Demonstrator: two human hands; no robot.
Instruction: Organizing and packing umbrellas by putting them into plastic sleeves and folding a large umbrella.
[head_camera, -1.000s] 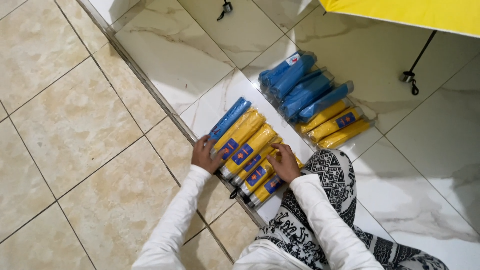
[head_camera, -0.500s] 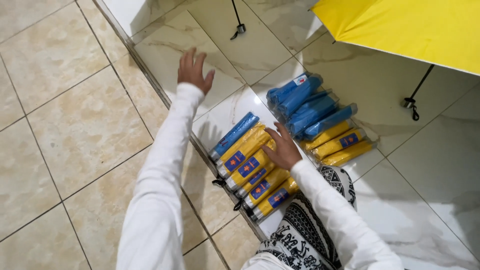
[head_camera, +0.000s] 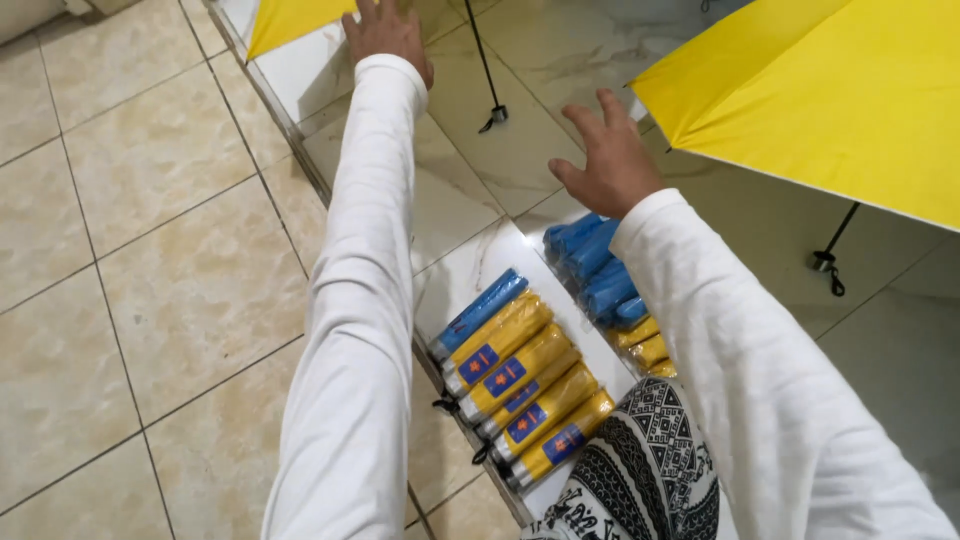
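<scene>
Both hands stretched forward, fingers spread and holding nothing, the left hand (head_camera: 385, 32) touching a small open yellow umbrella (head_camera: 290, 20) at the marble floor's far edge, the right hand (head_camera: 607, 155) hovering beside a large open yellow umbrella (head_camera: 830, 95), above five folded yellow umbrellas (head_camera: 520, 395).

Shop floor: packaged folded umbrellas (head_camera: 520, 385), tiled floor (head_camera: 150, 250).

yellow open umbrella (head_camera: 830, 100); beside it blue (head_camera: 592, 265) and yellow folded umbrellas (head_camera: 520, 385), white sleeves (head_camera: 355, 300), black-white patterned cloth (head_camera: 640, 470), beige floor tiles (head_camera: 150, 250).
</scene>
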